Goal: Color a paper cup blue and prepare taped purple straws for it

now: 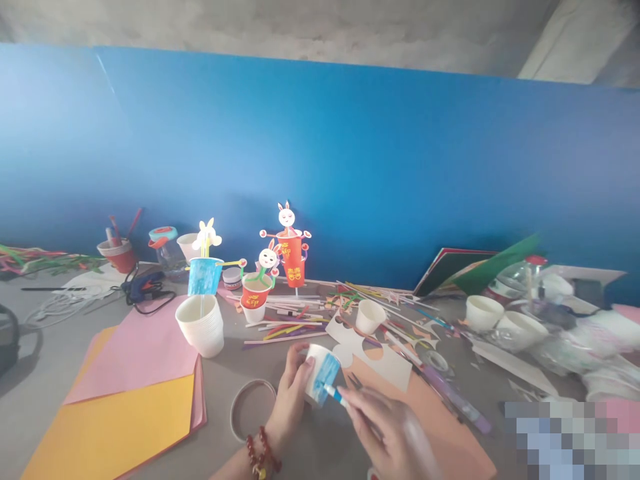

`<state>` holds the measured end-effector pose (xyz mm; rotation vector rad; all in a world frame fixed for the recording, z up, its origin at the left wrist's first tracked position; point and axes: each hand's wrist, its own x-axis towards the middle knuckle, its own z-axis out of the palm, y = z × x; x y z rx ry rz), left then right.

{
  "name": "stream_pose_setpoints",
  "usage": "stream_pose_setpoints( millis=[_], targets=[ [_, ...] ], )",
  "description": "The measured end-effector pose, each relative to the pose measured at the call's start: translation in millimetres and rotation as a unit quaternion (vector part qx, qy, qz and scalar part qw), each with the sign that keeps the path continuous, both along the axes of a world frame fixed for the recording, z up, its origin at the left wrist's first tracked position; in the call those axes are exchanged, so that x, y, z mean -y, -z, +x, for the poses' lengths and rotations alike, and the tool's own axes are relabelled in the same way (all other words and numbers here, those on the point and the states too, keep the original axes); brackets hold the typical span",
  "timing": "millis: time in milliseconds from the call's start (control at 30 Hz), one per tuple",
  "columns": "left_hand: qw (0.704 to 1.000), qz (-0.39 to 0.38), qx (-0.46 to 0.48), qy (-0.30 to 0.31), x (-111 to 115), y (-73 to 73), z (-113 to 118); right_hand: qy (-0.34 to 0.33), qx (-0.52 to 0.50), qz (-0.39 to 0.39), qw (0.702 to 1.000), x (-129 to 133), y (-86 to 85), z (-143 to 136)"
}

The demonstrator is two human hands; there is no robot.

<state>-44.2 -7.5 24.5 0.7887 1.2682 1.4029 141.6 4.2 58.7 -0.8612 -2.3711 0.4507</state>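
My left hand is wrapped round a white paper cup that is tilted, with a blue coloured patch on its side. In my right hand is a blue marker, its tip at the blue patch. Behind the hands, a blue cup figure with a rabbit-shaped head rises from a stack of white cups. Two red cup figures with rabbit faces stand to its right, a short one and a taller one.
A tape roll lies beside my left wrist. Yellow paper and pink paper are on the left. Coloured sticks, cut white card and orange paper lie near the hands. White cups and plastic bags stand right.
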Motion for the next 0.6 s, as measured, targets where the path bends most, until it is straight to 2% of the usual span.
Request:
stream_pose_setpoints(
  millis=[200,333,500,600],
  targets=[
    [1.0,0.0,-0.004,-0.004,-2.2,0.3,-0.5,-0.027,0.02,0.029,0.999,2.2,4.1,-1.3],
    [1.0,-0.016,-0.005,0.005,-2.4,0.9,-0.7,0.004,-0.006,0.007,1.0,3.7,8.0,-1.7],
    [1.0,-0.013,-0.018,-0.008,-1.8,0.7,-1.5,-0.025,0.031,0.026,0.999,4.2,5.9,-2.1],
    [1.0,-0.009,-0.011,0.002,-1.6,1.2,-1.3,-0.007,0.007,0.011,1.0,2.8,3.5,-2.1]
  ],
)
